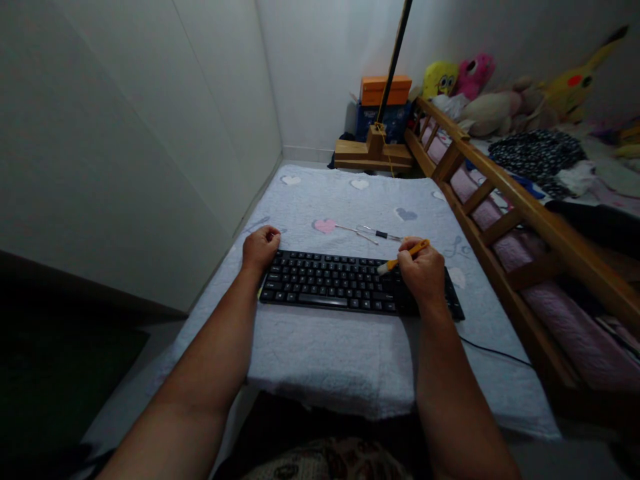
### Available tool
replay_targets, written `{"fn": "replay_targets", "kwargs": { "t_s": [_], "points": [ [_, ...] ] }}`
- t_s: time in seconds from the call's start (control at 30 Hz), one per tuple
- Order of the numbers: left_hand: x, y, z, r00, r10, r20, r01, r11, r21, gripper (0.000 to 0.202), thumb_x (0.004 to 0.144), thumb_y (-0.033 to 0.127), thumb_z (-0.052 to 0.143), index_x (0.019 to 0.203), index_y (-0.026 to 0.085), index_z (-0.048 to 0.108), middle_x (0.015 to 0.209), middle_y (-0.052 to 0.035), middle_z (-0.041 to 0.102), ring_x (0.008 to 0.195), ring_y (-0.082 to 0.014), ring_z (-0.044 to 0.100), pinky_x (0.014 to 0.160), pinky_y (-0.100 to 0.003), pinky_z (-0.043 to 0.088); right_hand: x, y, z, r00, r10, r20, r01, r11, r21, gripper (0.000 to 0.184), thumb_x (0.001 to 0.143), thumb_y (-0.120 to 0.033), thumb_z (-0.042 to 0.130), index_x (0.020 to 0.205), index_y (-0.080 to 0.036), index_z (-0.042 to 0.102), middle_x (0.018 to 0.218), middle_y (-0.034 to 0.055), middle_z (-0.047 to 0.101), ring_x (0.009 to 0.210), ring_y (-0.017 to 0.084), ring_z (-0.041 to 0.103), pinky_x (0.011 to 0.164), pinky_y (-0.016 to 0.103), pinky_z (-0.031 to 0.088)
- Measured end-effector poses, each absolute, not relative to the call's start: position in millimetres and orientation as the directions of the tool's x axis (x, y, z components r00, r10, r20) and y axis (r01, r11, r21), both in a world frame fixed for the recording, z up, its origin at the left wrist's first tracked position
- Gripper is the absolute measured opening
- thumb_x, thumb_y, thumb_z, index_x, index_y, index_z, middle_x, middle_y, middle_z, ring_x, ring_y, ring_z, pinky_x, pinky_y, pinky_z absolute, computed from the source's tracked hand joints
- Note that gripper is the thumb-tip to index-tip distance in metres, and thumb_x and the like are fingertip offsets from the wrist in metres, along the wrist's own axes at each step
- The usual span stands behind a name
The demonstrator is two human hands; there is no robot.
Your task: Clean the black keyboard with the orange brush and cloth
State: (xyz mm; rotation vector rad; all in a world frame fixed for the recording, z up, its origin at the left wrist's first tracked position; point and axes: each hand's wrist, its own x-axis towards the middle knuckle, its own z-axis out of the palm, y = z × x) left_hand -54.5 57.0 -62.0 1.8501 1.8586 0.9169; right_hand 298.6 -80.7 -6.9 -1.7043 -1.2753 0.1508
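A black keyboard (pixel 340 285) lies on a pale towel with heart shapes (pixel 330 347). My left hand (pixel 260 247) is curled into a fist and grips the keyboard's far left corner. My right hand (pixel 424 272) rests on the right end of the keyboard, closed round a small brush with an orange handle (pixel 406 256); its white tip points down at the keys. Just beyond the keyboard lie a thin metal wire tool (pixel 357 231) and a slim dark pen-like tool (pixel 381 234).
A white wall runs along the left. A wooden bed rail (pixel 505 193) runs along the right, with plush toys (pixel 465 77) and clothes behind it. A wooden stand with a dark pole (pixel 375 150) and an orange box (pixel 385 90) stand at the back. The keyboard's cable (pixel 493 352) trails right.
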Motion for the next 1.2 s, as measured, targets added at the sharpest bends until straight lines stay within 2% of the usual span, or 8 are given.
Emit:
{"fn": "replay_targets", "kwargs": {
  "t_s": [0.17, 0.3, 0.4, 0.63, 0.77, 0.9, 1.0, 1.2],
  "points": [
    [-54.3, 57.7, -62.2, -0.079, 0.981, 0.179, 0.750, -0.059, 0.659, 0.024, 0.082, 0.035, 0.059, 0.092, 0.021, 0.075, 0.084, -0.0049, 0.074, 0.081, -0.0232, 0.067, 0.080, -0.032, 0.050, 309.2, -82.4, -7.2, 0.487, 0.751, 0.446, 0.694, -0.021, -0.720, 0.012, 0.073, -0.034, 0.057, 0.071, -0.025, 0.064, 0.074, 0.0048, 0.071, 0.076, 0.025, 0.069, 0.089, 0.042, 0.055],
    [-53.8, 57.1, -61.4, -0.082, 0.979, 0.184, 0.750, -0.061, 0.658, 0.023, 0.083, 0.034, 0.059, 0.092, 0.021, 0.075, 0.085, -0.0050, 0.075, 0.082, -0.0233, 0.068, 0.080, -0.032, 0.050, 307.2, -82.9, -8.4, 0.496, 0.753, 0.431, 0.640, 0.018, -0.768, 0.014, 0.075, -0.035, 0.057, 0.074, -0.024, 0.066, 0.080, 0.0054, 0.074, 0.074, 0.023, 0.068, 0.083, 0.039, 0.056],
    [-53.3, 56.7, -60.8, -0.082, 0.979, 0.189, 0.746, -0.065, 0.663, 0.022, 0.083, 0.033, 0.060, 0.091, 0.021, 0.075, 0.084, -0.0052, 0.075, 0.081, -0.0237, 0.068, 0.080, -0.033, 0.050, 303.3, -82.5, -8.9, 0.460, 0.786, 0.412, 0.632, 0.036, -0.774, 0.014, 0.075, -0.034, 0.055, 0.074, -0.024, 0.065, 0.077, 0.0045, 0.072, 0.075, 0.023, 0.068, 0.079, 0.037, 0.055],
    [-53.1, 57.4, -61.9, -0.088, 0.977, 0.192, 0.746, -0.062, 0.663, 0.021, 0.083, 0.033, 0.060, 0.090, 0.021, 0.076, 0.082, -0.0048, 0.075, 0.080, -0.0240, 0.068, 0.079, -0.033, 0.051, 308.6, -84.4, -7.1, 0.511, 0.722, 0.467, 0.707, -0.044, -0.706, 0.011, 0.074, -0.034, 0.058, 0.071, -0.025, 0.064, 0.076, 0.0049, 0.073, 0.077, 0.025, 0.069, 0.086, 0.042, 0.055],
    [-54.3, 58.2, -64.5, -0.083, 0.976, 0.200, 0.746, -0.072, 0.662, 0.023, 0.083, 0.033, 0.060, 0.092, 0.021, 0.076, 0.084, -0.0049, 0.075, 0.080, -0.0238, 0.069, 0.079, -0.033, 0.051, 298.8, -84.3, -5.7, 0.528, 0.714, 0.460, 0.634, 0.029, -0.773, 0.009, 0.074, -0.032, 0.058, 0.071, -0.025, 0.063, 0.074, 0.0030, 0.070, 0.077, 0.024, 0.068, 0.083, 0.039, 0.055],
    [-55.3, 59.3, -66.3, -0.078, 0.978, 0.192, 0.752, -0.069, 0.655, 0.023, 0.084, 0.034, 0.059, 0.092, 0.021, 0.076, 0.084, -0.0045, 0.075, 0.080, -0.0227, 0.068, 0.079, -0.032, 0.050, 269.2, -85.4, -4.9, 0.386, 0.873, 0.298, 0.404, 0.131, -0.905, 0.014, 0.080, -0.038, 0.063, 0.081, -0.025, 0.065, 0.067, -0.0010, 0.063, 0.064, 0.019, 0.062, 0.067, 0.033, 0.052],
    [-55.4, 59.9, -66.7, -0.074, 0.978, 0.193, 0.752, -0.072, 0.656, 0.023, 0.084, 0.035, 0.059, 0.092, 0.021, 0.076, 0.086, -0.0054, 0.075, 0.081, -0.0231, 0.068, 0.080, -0.033, 0.049, 246.1, -87.9, -5.5, 0.221, 0.962, 0.162, 0.256, 0.103, -0.961, 0.024, 0.085, -0.049, 0.065, 0.087, -0.025, 0.064, 0.066, -0.0014, 0.064, 0.059, 0.018, 0.061, 0.059, 0.031, 0.050],
    [-55.3, 60.2, -67.6, -0.077, 0.978, 0.194, 0.754, -0.070, 0.653, 0.024, 0.085, 0.036, 0.058, 0.093, 0.021, 0.076, 0.086, -0.0061, 0.075, 0.082, -0.0240, 0.069, 0.081, -0.034, 0.049, 222.8, -87.7, -11.7, 0.091, 0.990, 0.108, 0.205, 0.087, -0.975, 0.028, 0.086, -0.052, 0.068, 0.090, -0.025, 0.064, 0.069, 0.0000, 0.068, 0.061, 0.017, 0.065, 0.060, 0.029, 0.051]
  ]
}}
